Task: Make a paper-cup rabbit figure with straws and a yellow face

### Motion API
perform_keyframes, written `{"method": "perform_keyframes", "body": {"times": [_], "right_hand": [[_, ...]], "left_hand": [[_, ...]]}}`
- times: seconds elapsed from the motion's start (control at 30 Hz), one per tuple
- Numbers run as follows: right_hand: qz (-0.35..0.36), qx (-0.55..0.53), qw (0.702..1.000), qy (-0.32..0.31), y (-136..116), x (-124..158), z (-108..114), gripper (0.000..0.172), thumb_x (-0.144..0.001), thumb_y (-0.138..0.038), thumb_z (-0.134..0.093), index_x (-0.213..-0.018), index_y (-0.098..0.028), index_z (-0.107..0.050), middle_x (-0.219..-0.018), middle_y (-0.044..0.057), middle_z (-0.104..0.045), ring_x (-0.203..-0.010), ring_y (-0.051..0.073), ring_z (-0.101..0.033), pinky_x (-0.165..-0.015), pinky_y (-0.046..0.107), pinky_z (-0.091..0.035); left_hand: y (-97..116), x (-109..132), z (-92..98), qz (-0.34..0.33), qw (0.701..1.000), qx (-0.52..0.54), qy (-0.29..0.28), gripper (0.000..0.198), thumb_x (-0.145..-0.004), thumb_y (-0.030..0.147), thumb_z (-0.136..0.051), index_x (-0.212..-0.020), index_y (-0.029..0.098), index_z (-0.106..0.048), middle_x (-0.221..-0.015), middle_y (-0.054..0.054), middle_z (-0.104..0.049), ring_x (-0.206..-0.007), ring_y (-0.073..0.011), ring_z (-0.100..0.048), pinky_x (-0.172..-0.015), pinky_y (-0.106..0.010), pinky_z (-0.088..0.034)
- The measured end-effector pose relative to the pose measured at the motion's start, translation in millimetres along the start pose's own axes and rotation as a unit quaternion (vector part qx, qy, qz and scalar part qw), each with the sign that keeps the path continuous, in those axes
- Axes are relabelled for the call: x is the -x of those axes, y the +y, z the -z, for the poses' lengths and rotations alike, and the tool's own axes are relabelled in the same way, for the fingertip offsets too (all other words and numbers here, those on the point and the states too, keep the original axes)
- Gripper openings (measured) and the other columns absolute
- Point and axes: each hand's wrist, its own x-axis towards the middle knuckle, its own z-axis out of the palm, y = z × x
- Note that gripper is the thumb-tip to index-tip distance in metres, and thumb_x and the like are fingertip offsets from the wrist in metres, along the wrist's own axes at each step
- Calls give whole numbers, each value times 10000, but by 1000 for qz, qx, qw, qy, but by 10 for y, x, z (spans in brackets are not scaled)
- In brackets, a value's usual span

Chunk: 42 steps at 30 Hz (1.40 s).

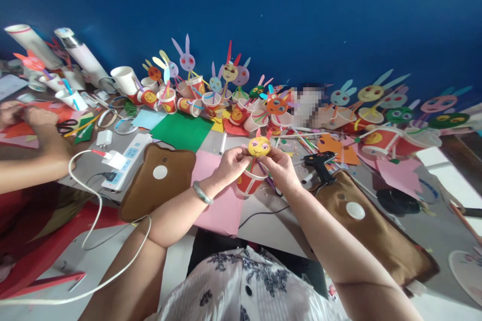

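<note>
A round yellow paper face (259,146) with pink ears and drawn-on eyes and mouth is pinched at its two sides. My left hand (234,164), below a jade-coloured bangle (202,192), grips its left edge. On the opposite edge, the fingers of my right hand (281,166) are closed on it too. Just beneath the face stands a red and white paper cup (250,183) with a green strip rising from it. Whether the face is fixed to that strip I cannot tell. Pink paper (218,200) lies under and beside my left wrist.
Several cups with paper animal faces (215,85) line the wall side. A black glue gun (321,165) lies right of my right hand. Brown bear-shaped pouches (148,185) flank me. Beside a power strip (130,160), a white cable hangs across my left arm. Another person's arm (41,158) works at left.
</note>
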Motion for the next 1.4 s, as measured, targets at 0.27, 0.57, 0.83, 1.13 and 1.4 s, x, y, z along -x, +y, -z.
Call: {"method": "perform_keyframes", "body": {"times": [0.27,0.57,0.83,1.13,1.4], "right_hand": [[2,-2,1000,1,34,3,20,427,-735,-527,-800,-1005,-198,-764,-1000,87,-796,-964,295,-733,-869,443,-588],[14,9,1000,-9,-8,4,-13,483,-732,-567,-798,-1053,-207,-767,-1031,89,-796,-1008,300,-732,-900,435,-588],[-11,-10,1000,-8,-16,20,0,457,-743,-539,-790,-1047,-200,-760,-1053,83,-796,-1008,291,-735,-925,442,-587],[-7,-10,1000,-10,-43,25,-8,402,-745,-466,-787,-1046,-200,-769,-1073,77,-795,-997,280,-740,-939,429,-574],[-10,-19,1000,-9,-12,23,-3,470,-735,-528,-809,-1067,-199,-763,-1101,88,-790,-1008,283,-742,-895,409,-594]], "left_hand": [[-22,3,2,-9,1000,3,7,214,-777,318,-683,-688,155,-577,-602,33,-503,-552,-75,-416,-507,-206,-326],[65,24,-18,-19,1000,21,-12,476,-699,562,-810,-671,151,-572,-593,35,-516,-550,-76,-439,-503,-212,-347],[-29,-8,-25,-19,999,37,-4,424,-730,528,-798,-724,144,-619,-649,11,-587,-604,-92,-495,-539,-214,-384],[-39,-13,-11,-26,999,32,-9,437,-725,515,-799,-682,150,-563,-614,36,-521,-584,-75,-446,-534,-210,-357],[-27,-12,-22,-20,999,32,-8,451,-723,555,-795,-716,146,-606,-635,23,-559,-596,-86,-473,-539,-211,-377]]}}
